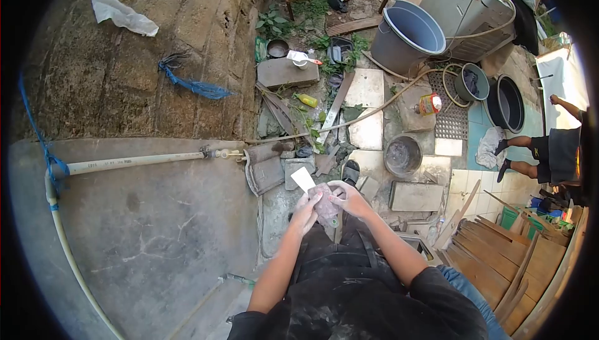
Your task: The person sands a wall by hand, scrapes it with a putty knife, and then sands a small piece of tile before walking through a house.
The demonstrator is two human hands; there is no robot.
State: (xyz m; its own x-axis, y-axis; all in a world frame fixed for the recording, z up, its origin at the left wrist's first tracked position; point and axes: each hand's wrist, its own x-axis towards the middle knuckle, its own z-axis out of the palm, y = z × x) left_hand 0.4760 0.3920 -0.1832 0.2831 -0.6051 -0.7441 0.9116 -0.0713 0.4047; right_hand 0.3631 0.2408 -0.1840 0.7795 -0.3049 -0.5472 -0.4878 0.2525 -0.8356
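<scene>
"Which step are you doing?"
"Working the bag over, I'd judge: my left hand (304, 213) and right hand (350, 199) are pinching the crumpled plastic bag (324, 207) before my waist, a flat white piece (302, 179) jutting beyond."
"And next?"
"Probably it's needing steady fingers; the round basin (403, 155) is sitting farther off."

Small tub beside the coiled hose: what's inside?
A crumpled dark cloth lies in the tub. The tub's bottom, and anything under the cloth, is covered and can't be seen.
</scene>
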